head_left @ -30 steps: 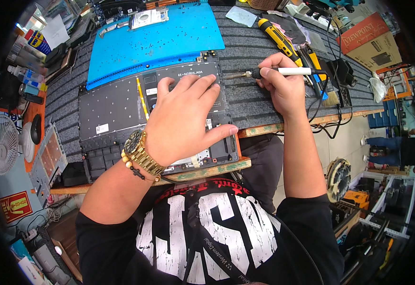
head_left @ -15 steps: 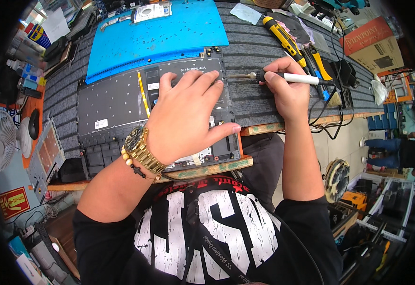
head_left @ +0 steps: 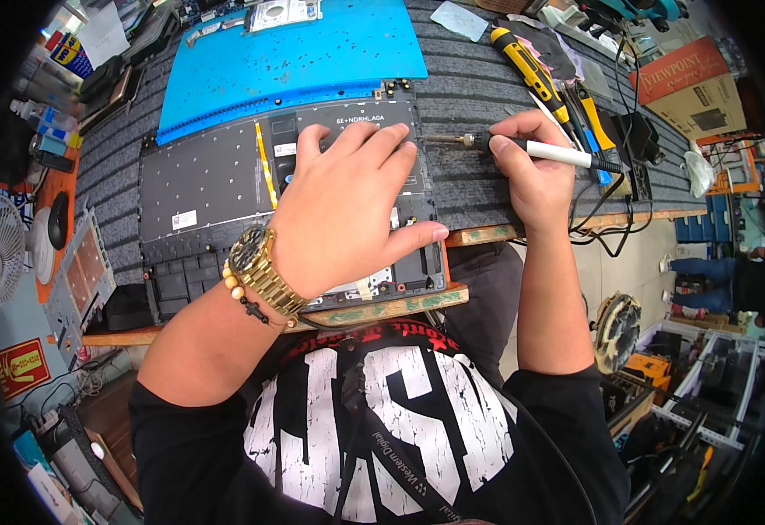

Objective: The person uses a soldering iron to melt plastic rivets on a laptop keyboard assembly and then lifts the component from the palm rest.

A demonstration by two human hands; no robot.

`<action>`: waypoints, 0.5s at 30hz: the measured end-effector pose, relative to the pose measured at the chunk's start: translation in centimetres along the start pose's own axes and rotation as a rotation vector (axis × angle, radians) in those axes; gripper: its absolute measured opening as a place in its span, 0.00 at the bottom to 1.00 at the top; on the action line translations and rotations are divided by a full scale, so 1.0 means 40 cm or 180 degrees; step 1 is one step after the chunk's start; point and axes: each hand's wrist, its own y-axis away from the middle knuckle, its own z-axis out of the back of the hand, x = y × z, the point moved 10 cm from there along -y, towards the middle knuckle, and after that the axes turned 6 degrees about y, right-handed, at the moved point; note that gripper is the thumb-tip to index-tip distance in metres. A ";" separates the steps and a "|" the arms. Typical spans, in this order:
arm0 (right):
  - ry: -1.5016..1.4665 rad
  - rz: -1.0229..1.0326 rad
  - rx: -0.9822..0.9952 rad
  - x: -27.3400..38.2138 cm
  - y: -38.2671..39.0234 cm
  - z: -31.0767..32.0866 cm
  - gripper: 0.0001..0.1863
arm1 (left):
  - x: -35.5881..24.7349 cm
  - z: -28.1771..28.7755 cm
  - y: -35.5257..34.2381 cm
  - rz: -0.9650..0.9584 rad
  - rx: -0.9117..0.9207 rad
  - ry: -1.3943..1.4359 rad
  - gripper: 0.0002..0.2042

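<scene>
We've got our left hand (head_left: 339, 201) laid across the dark laptop panel (head_left: 203, 175), fingers (head_left: 396, 160) spread w/ gaps btwn, gripping nothing; thumb sticks out to the panel's R edge. Can't tell how hard we're pressing.

Our right hand (head_left: 538, 184) has the corded soldering iron (head_left: 559, 153), fingers closed in a pinch nr the front of its white handle. Metal tip pts L, just beside the panel's R edge; can't tell if touching.

Panel sits on the grey ribbed surface (head_left: 461, 96), at the near edge, w/ a yellow strip (head_left: 264, 164) running up its middle. Blue mat (head_left: 295, 66) is right behind it. Yellow-&-black tool (head_left: 529, 74) lies beyond our right hand; cardboard box (head_left: 682, 87) farther R. Gold watch (head_left: 269, 276) on our L wrist.
</scene>
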 end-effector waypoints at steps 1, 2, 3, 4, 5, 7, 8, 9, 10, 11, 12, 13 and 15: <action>0.0004 -0.0003 0.0004 0.000 0.000 0.000 0.06 | 0.000 0.000 0.000 0.0004 0.0002 0.0002 0.40; -0.0018 -0.0008 0.0008 0.000 0.000 0.000 0.06 | 0.001 -0.001 0.001 0.0007 0.0005 0.0008 0.40; 0.0097 0.0022 -0.0005 0.003 0.001 0.002 0.06 | 0.001 -0.001 0.001 0.0009 0.0009 0.0013 0.40; 0.0187 0.0053 -0.0017 0.005 0.000 0.003 0.06 | 0.001 -0.002 0.001 0.0011 0.0012 0.0019 0.40; 0.0248 0.0103 -0.0034 0.009 0.000 0.005 0.06 | 0.001 -0.002 0.001 0.0016 0.0020 0.0023 0.40; 0.0256 0.0092 -0.0033 0.007 -0.002 0.004 0.06 | 0.002 -0.003 0.000 0.0021 0.0035 0.0031 0.40; 0.0235 0.0098 -0.0034 0.007 -0.002 0.004 0.06 | 0.002 -0.003 0.000 0.0022 0.0038 0.0028 0.40; 0.0239 0.0079 -0.0030 0.005 -0.003 0.004 0.06 | 0.002 -0.003 0.000 0.0024 0.0041 0.0026 0.40; 0.0232 0.0064 -0.0024 0.004 -0.003 0.003 0.06 | 0.002 -0.003 0.000 0.0026 0.0043 0.0022 0.40; 0.0225 0.0038 -0.0031 0.002 -0.002 0.004 0.06 | 0.002 -0.004 0.000 0.0030 0.0047 0.0019 0.40; 0.0233 0.0060 -0.0022 0.004 -0.002 0.003 0.06 | 0.002 -0.004 0.000 0.0034 0.0052 0.0016 0.40; 0.0242 0.0072 -0.0024 0.006 -0.002 0.003 0.06 | 0.002 -0.004 0.000 0.0037 0.0057 0.0013 0.40; 0.0241 0.0070 -0.0017 0.007 -0.001 0.002 0.06 | 0.001 -0.004 0.000 0.0037 0.0052 0.0011 0.40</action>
